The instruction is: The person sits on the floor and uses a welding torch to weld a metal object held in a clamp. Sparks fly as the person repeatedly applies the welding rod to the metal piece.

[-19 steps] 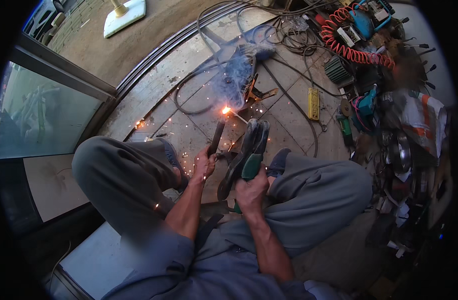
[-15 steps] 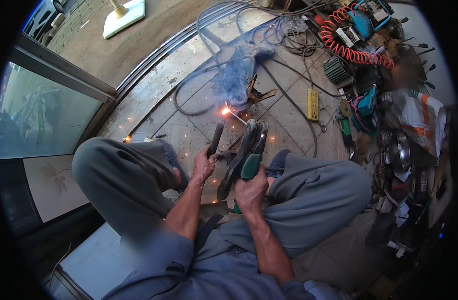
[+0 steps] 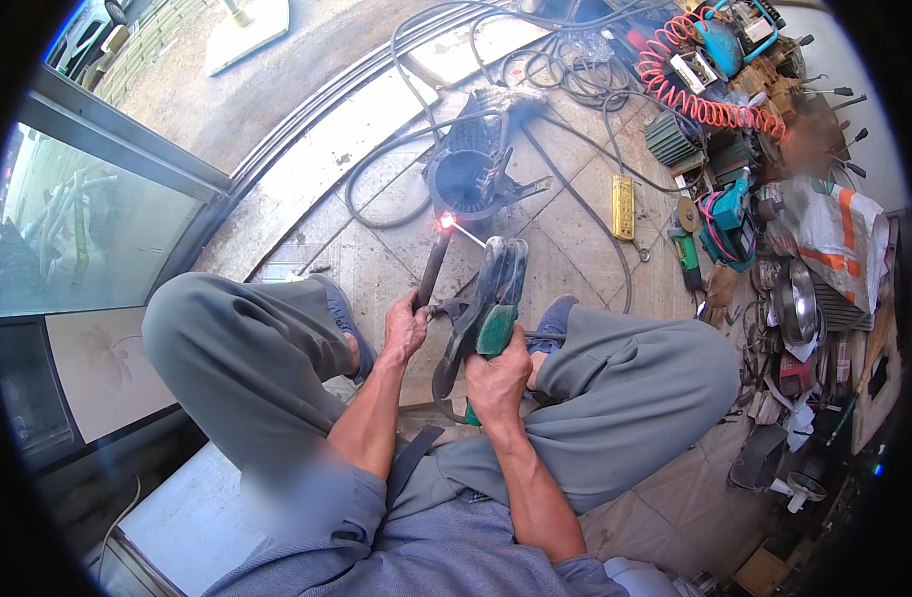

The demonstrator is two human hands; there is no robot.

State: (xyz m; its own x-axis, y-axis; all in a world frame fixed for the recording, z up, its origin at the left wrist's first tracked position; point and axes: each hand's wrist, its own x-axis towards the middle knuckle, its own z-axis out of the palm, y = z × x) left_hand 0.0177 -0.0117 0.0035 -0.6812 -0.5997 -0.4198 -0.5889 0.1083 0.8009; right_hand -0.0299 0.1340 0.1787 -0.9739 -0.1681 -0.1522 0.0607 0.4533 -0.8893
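Note:
My left hand [image 3: 406, 325] is closed around a dark metal bar [image 3: 434, 269], which slants up to a glowing red spot [image 3: 447, 221] at its far end. In my right hand [image 3: 498, 380] is a welding electrode holder [image 3: 497, 328] with a green grip and black jaws. From its jaws a thin pale electrode [image 3: 470, 235] reaches left, its tip at the glow. Just beyond lies a round dark metal ring [image 3: 432, 185], touching or very close to the bar's end. A clamp-like metal piece [image 3: 526, 189] sits at the ring's right side.
Black cables [image 3: 575, 80] loop over the tiled floor beyond. To the right are a yellow power strip [image 3: 623, 209], a green angle grinder [image 3: 687, 261], a coiled red hose [image 3: 675, 95] and piled tools. A glass door panel [image 3: 98, 219] stands left, beside a sill track.
The bright arc has shrunk to a red glow, and the flying sparks are gone. Smoke has thinned, uncovering the ring. The electrode holder has shifted slightly left; the picture is brighter.

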